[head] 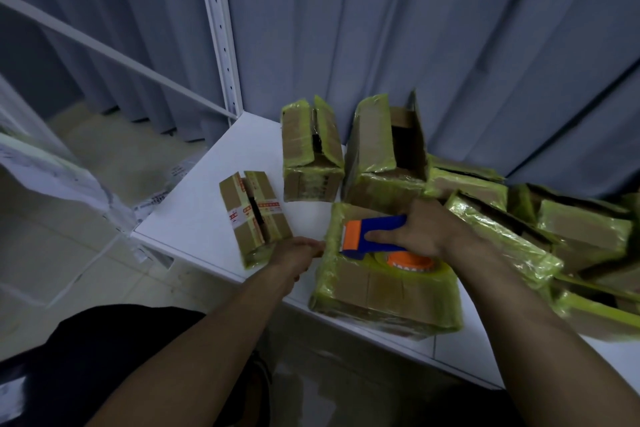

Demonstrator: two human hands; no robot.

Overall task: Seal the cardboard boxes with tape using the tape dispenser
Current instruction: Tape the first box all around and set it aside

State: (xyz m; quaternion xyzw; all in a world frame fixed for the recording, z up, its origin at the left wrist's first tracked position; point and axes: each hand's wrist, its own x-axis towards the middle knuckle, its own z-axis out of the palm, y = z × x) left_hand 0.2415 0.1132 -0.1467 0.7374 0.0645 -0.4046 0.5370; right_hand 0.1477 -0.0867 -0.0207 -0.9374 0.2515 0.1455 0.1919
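Right hand (426, 229) fingers curl round the blue-and-orange tape dispenser (374, 236), which rests on top of the nearest cardboard box (381, 291). Left hand (298, 250) fingers lie roughly straight against that box's left side. The box sits at the front edge of the white shelf (194, 218).

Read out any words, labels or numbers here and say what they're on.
Nothing is legible.
Red print on the small box: too blurred to read.
Marks on the tape roll core: too blurred to read.
Dark print on the white packages on the floor: too small and blurred.
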